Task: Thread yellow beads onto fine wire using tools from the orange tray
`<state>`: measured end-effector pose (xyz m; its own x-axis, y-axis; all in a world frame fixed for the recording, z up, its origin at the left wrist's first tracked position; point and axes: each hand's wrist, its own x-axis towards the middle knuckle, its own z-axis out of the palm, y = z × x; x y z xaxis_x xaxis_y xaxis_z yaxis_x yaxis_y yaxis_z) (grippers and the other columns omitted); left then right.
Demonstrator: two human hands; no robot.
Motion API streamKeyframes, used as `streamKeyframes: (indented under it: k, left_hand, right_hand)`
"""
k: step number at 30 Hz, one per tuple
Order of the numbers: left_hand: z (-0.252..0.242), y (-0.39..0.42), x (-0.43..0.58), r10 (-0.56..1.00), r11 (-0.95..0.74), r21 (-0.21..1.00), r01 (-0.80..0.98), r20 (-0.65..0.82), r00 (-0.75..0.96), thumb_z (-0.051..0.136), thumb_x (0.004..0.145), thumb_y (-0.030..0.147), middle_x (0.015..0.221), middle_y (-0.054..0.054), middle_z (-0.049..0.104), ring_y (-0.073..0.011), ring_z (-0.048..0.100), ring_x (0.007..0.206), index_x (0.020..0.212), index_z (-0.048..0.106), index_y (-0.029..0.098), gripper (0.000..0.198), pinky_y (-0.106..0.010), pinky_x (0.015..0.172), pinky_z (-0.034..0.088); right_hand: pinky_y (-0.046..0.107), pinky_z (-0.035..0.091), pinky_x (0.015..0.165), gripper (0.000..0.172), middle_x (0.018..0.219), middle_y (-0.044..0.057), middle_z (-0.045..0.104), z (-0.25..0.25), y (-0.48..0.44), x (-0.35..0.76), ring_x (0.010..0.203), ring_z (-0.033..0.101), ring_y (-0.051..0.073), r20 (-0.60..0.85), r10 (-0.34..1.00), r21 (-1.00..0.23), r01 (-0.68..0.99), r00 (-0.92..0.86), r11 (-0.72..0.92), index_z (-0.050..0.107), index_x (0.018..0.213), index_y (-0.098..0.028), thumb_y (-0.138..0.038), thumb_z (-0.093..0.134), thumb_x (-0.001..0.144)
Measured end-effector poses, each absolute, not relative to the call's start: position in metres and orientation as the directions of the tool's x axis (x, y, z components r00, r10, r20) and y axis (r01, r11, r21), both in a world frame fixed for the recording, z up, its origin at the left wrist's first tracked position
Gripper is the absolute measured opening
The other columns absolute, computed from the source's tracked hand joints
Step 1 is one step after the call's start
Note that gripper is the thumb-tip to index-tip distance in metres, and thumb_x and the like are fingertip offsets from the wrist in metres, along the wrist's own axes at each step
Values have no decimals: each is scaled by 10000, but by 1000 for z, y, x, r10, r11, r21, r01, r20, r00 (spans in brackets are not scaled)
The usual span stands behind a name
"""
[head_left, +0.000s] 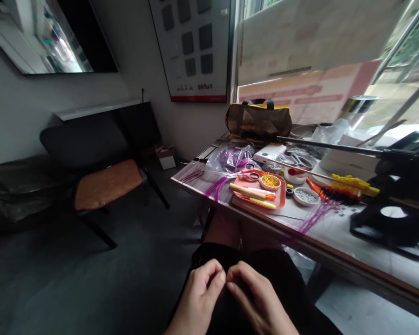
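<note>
My left hand (204, 289) and my right hand (249, 292) meet above my lap, in front of the table edge. Thumb and forefinger of each are pinched together, the tips nearly touching. Whatever lies between them is too small to make out. Beyond them on the table, a pink tray (278, 197) holds a wooden stick (251, 191), pens, scissors (250, 175) and a small dish of yellow and orange strands (270, 181). To its right stands a white dish of small grey beads (306, 196). Purple threads (319, 217) lie near the table's front edge.
A black stand (398, 218) occupies the table's right side, a long rod reaching leftward from it. A brown bag (258, 122), a white device (270, 152) and a plastic bag with purple thread (232, 159) sit farther back. A chair with a brown cushion (108, 185) stands left.
</note>
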<state>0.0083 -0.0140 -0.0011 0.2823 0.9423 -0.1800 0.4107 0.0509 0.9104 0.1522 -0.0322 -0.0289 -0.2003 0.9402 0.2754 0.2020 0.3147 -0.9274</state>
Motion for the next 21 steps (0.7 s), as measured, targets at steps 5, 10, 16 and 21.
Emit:
streamKeyframes:
  k: [5,10,16,21]
  left_hand:
    - [0,-14,10,924,121,934,336,-229,305,397,834,372,547,56,350,-115,357,549,591,365,203,298,-226,542,315]
    - [-9,-18,14,972,-152,847,509,35,232,385,830,261,567,15,449,-143,438,577,588,414,192,254,-252,572,340]
    - [-18,-20,15,906,-421,691,588,285,315,374,844,182,577,2,517,-148,496,612,597,448,187,257,-256,627,354]
    - [-8,-18,10,959,-20,862,506,-126,253,342,879,367,591,25,440,-140,450,598,634,434,197,312,-239,580,340]
  right_hand:
    - [182,396,556,124,696,-14,494,-33,-34,149,594,483,110,304,939,-904,263,-162,338,501,768,-212,-196,439,874]
    - [220,373,576,174,696,-6,457,-27,-31,151,617,435,127,135,958,-969,167,-252,181,475,742,-189,-287,427,877]
    - [235,341,600,299,649,-28,401,-23,-29,152,633,365,127,-106,947,-984,-108,-305,-145,442,685,-178,-442,529,794]
    - [241,384,631,228,706,-2,479,-29,-31,152,675,442,143,-36,973,-999,-30,-230,-45,471,757,-177,-389,495,836]
